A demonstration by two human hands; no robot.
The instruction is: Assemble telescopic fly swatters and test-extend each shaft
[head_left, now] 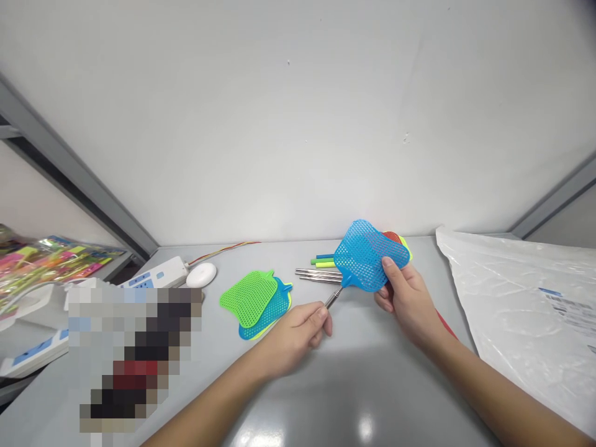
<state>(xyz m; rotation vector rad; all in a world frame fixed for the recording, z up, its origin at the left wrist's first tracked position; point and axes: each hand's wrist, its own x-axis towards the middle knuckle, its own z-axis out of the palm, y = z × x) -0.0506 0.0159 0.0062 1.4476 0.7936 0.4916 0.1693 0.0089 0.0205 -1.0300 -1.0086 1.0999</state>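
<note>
Between my hands is a blue fly swatter head, raised above the table and joined at its neck to a thin metal rod. My left hand is closed around the rod just below the neck. With thumb and fingers, my right hand pinches the right edge of the blue head. Behind it, partly hidden, show a red swatter head and a yellow one. Several metal rods and coloured tubes lie behind the held swatter. Left of my left hand, a green swatter head overlaps a blue one.
A white plastic bag covers the table's right side. On the left are a power strip, a round white device and a blurred-out patch. Colourful packets sit at far left. A pale wall stands behind.
</note>
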